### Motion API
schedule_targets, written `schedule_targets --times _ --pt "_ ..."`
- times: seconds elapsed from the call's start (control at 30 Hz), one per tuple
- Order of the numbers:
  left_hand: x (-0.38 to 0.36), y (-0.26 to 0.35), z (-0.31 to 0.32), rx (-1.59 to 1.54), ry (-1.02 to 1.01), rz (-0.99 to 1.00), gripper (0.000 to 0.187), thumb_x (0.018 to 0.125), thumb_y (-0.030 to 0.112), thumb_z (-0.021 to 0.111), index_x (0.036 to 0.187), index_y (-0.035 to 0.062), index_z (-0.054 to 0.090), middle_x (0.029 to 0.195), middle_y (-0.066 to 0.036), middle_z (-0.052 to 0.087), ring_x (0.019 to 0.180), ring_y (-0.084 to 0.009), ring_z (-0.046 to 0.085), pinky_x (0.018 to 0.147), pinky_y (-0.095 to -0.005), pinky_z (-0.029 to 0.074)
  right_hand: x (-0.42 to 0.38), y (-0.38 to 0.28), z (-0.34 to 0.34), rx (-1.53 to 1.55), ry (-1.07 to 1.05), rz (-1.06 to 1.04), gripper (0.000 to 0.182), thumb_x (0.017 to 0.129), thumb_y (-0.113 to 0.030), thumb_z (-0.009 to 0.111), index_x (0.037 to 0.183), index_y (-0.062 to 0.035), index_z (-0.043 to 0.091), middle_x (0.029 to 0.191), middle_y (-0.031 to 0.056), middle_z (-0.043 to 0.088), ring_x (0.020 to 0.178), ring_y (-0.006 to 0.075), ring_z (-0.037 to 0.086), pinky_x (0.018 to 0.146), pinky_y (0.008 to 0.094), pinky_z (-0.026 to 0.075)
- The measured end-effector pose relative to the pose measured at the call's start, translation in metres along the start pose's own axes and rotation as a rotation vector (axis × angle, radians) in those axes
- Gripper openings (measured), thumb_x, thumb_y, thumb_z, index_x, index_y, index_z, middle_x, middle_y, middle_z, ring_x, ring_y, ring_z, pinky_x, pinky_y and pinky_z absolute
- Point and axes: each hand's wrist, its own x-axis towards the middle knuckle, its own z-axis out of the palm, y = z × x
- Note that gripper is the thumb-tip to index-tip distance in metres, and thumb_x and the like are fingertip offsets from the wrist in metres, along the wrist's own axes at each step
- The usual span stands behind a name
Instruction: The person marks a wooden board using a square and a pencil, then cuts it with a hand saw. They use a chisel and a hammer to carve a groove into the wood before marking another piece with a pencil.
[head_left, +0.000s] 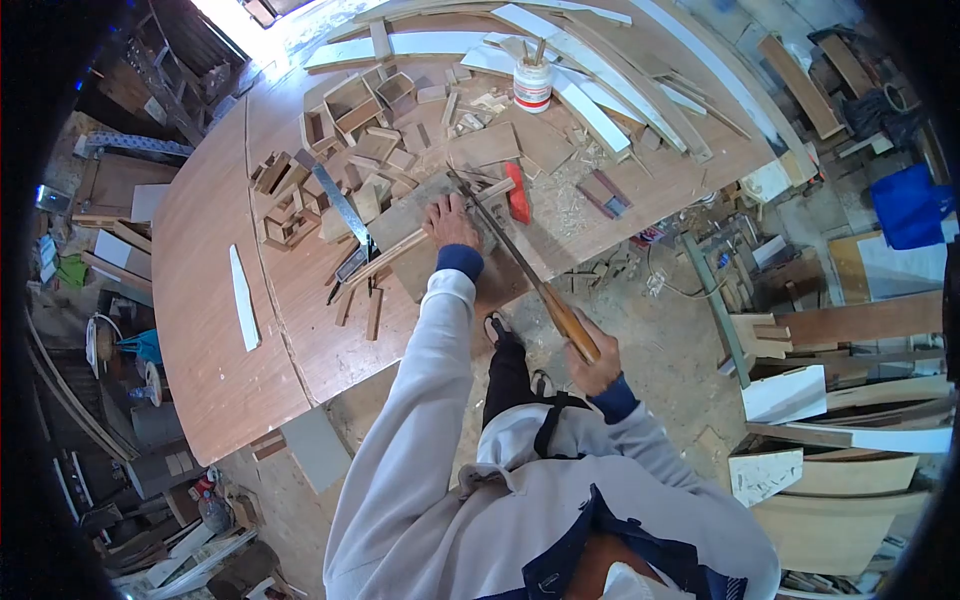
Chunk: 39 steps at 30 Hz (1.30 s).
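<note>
My right hand is wrapped round the wooden handle of a handsaw. Its long thin blade runs up and left, with the far end beside a narrow wooden strip. My left hand holds that strip down on a flat board near the table's edge, fingers bent over it. Just past the blade lies a red tool or piece whose kind I cannot make out. Left of the board are a metal-bladed tool, perhaps a try square, and several wood offcuts.
Small wooden boxes and a white tub holding sticks or brushes stand on the wooden table. Long curved pieces lie at the back. Stacked boards and a blue bag are at the right.
</note>
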Motion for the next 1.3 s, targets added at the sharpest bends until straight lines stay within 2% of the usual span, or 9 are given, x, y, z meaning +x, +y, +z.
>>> schedule_targets --times 0.33,0.4,0.5,0.8,0.9,1.03,1.13,1.2,1.3 --pt "0.000 -0.003 0.001 0.030 -0.005 0.013 0.044 0.061 0.006 0.066 0.102 0.0119 0.049 0.112 -0.010 0.048 0.111 -0.0313 0.042 0.088 -0.0482 0.033 0.003 0.001 0.008 -0.001 -0.010 0.052 0.047 0.075 -0.002 0.057 0.122 0.0011 0.052 0.099 0.0212 0.064 0.088 0.0232 0.067 0.074 0.0297 0.051" --pt "0.002 -0.003 0.002 -0.018 -0.099 -0.024 0.060 0.059 0.006 0.071 0.113 0.0144 0.047 0.122 -0.009 0.044 0.120 -0.0337 0.038 0.090 -0.0535 0.034 0.005 0.000 0.008 0.024 0.018 -0.026 0.047 0.076 -0.002 0.056 0.122 0.0019 0.052 0.097 0.0216 0.064 0.084 0.0232 0.068 0.072 0.0295 0.051" --pt "0.000 -0.002 0.005 -0.006 0.002 0.000 0.046 0.061 0.006 0.065 0.103 0.0118 0.049 0.112 -0.010 0.048 0.112 -0.0324 0.041 0.088 -0.0487 0.033 -0.023 -0.016 -0.015 0.038 -0.051 0.101 0.047 0.075 0.001 0.056 0.122 0.0044 0.051 0.107 0.0219 0.062 0.098 0.0233 0.064 0.084 0.0288 0.048" --pt "0.000 -0.005 0.009 0.007 0.039 0.021 0.044 0.062 0.003 0.062 0.103 0.0114 0.050 0.111 -0.010 0.047 0.110 -0.0321 0.041 0.086 -0.0483 0.033 0.005 -0.011 0.005 0.036 -0.042 0.115 0.047 0.076 0.002 0.056 0.122 0.0046 0.052 0.107 0.0203 0.063 0.100 0.0232 0.063 0.086 0.0293 0.047" --pt "-0.001 -0.001 0.002 -0.025 0.013 0.011 0.044 0.062 0.003 0.062 0.103 0.0111 0.050 0.111 -0.010 0.047 0.110 -0.0320 0.042 0.086 -0.0479 0.033 -0.021 -0.004 -0.012 -0.066 0.026 -0.081 0.048 0.074 -0.002 0.057 0.121 0.0033 0.052 0.101 0.0217 0.064 0.088 0.0256 0.068 0.075 0.0288 0.051" --pt "0.000 -0.005 0.006 -0.047 0.073 0.055 0.044 0.061 0.003 0.061 0.103 0.0108 0.051 0.111 -0.011 0.048 0.110 -0.0326 0.041 0.087 -0.0476 0.033 -0.033 -0.015 -0.019 -0.054 0.002 -0.048 0.048 0.074 -0.002 0.058 0.121 0.0031 0.052 0.100 0.0218 0.064 0.087 0.0270 0.068 0.075 0.0282 0.051" --pt "-0.001 0.000 -0.001 -0.052 0.004 0.016 0.044 0.062 0.002 0.060 0.104 0.0109 0.051 0.111 -0.011 0.048 0.111 -0.0330 0.041 0.088 -0.0473 0.033 -0.010 -0.018 -0.008 0.019 -0.050 0.096 0.045 0.077 0.002 0.056 0.122 0.0067 0.051 0.108 0.0214 0.062 0.102 0.0229 0.062 0.089 0.0297 0.046" --pt "-0.002 0.000 -0.002 -0.065 0.000 0.015 0.044 0.062 0.002 0.060 0.104 0.0111 0.051 0.112 -0.011 0.047 0.111 -0.0330 0.041 0.088 -0.0472 0.033 0.001 -0.007 0.002 -0.028 -0.017 0.023 0.048 0.074 -0.003 0.058 0.121 0.0037 0.052 0.099 0.0229 0.064 0.088 0.0280 0.067 0.074 0.0289 0.051" --pt "0.002 -0.006 0.010 -0.053 0.008 0.008 0.045 0.062 0.002 0.060 0.105 0.0114 0.051 0.112 -0.010 0.047 0.111 -0.0329 0.041 0.087 -0.0472 0.033 -0.021 -0.012 -0.012 -0.010 -0.001 -0.028 0.048 0.075 -0.003 0.059 0.121 0.0037 0.052 0.098 0.0233 0.064 0.085 0.0274 0.068 0.073 0.0283 0.051"
